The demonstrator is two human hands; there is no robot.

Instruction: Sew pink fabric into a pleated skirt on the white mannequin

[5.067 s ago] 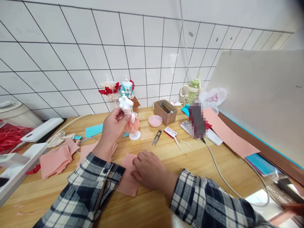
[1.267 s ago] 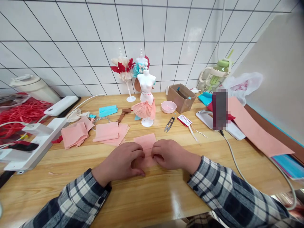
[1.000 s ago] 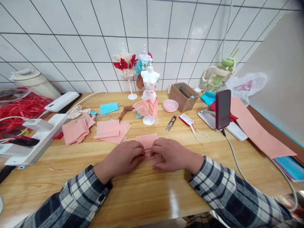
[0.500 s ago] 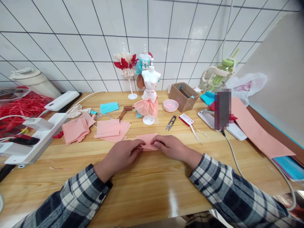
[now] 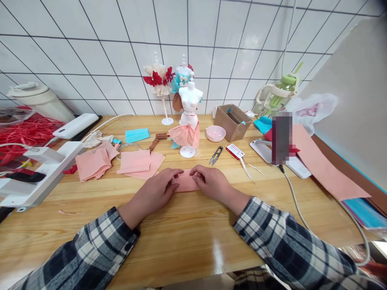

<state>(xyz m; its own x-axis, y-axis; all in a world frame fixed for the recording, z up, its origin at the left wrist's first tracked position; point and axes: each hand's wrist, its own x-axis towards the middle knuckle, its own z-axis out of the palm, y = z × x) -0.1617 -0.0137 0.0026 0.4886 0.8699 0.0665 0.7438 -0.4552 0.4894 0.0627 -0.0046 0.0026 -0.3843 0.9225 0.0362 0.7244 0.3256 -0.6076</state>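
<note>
A small folded piece of pink crepe paper (image 5: 186, 183) lies on the table in front of me. My left hand (image 5: 157, 188) grips its left end, thumb at the lower edge and fingers curled over the upper edge. At the right end, my right hand (image 5: 210, 181) holds the paper with bent fingers and thumb. Just beyond stands a white mini dress form (image 5: 190, 100) with a pink gathered paper skirt (image 5: 185, 135). Thread snips (image 5: 216, 156) lie beyond my right hand, and pink paper sheets (image 5: 134, 162) lie beyond my left.
Two decorated dress forms (image 5: 163, 86) stand by the tiled wall. A cardboard box (image 5: 232, 123) and a pink bowl (image 5: 216, 133) are at the back. To the left is a power strip (image 5: 50, 177); to the right, a phone (image 5: 281, 139) with a cable and a long pink strip (image 5: 329, 169).
My fingers have shifted toward the paper's upper edge, and more of its surface shows between my hands. The view has tilted slightly; other things stay put.
</note>
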